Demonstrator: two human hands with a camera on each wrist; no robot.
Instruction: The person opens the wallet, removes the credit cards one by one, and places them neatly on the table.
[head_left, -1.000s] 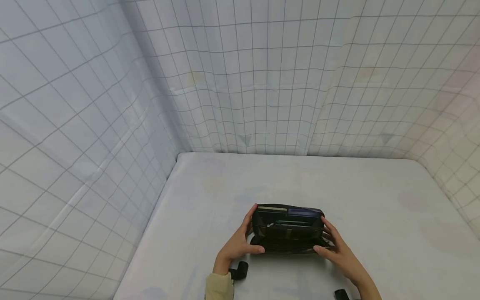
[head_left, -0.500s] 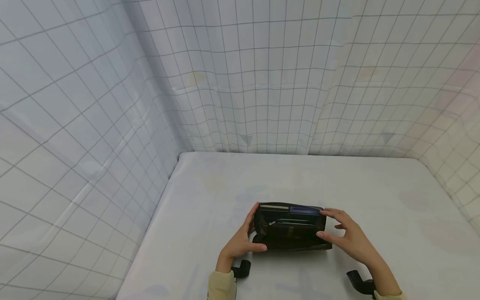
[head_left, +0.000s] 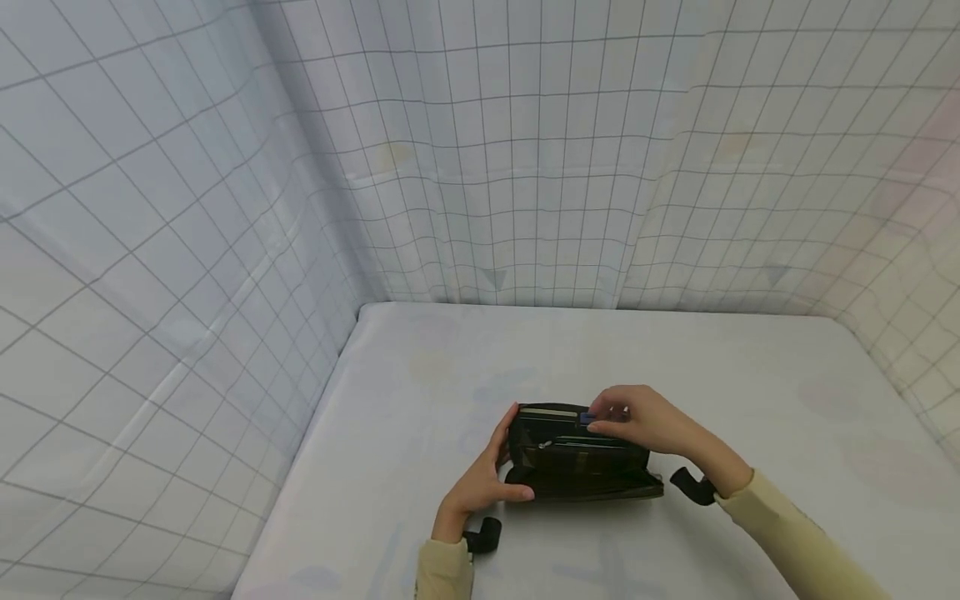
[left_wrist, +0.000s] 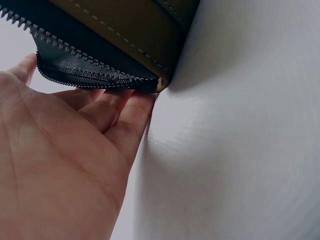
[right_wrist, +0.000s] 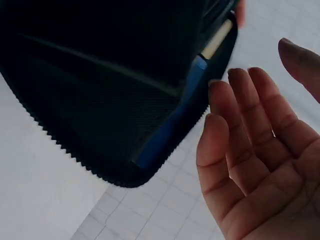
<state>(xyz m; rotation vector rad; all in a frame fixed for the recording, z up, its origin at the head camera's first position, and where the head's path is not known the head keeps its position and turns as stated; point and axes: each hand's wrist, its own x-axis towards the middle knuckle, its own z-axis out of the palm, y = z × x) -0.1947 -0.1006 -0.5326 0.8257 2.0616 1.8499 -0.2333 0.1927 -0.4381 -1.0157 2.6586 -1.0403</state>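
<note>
A black zip-around wallet point(head_left: 573, 461) stands spread on the white table, its mouth facing me. My left hand point(head_left: 480, 485) grips its left end, thumb on the near flap and fingers behind the far side. In the left wrist view, its fingers lie against the wallet's toothed zip edge point(left_wrist: 95, 82). A blue card point(right_wrist: 170, 122) and a pale card point(right_wrist: 217, 40) sit side by side in the far pocket. Over the right half hovers my right hand point(head_left: 651, 421), fingers loosely bent close to the blue card and holding nothing. It partly covers that card in the head view.
The white table point(head_left: 420, 375) extends around the wallet. White grid-patterned curtains point(head_left: 525, 167) hang behind it and on both sides. A black wrist-camera mount point(head_left: 483, 535) sits on the left wrist, another mount point(head_left: 693, 486) on the right.
My right hand has let go of the wallet's right end, lifted, and moved up and left over the blue card. The left hand keeps its grip; the wallet has shifted only slightly.
</note>
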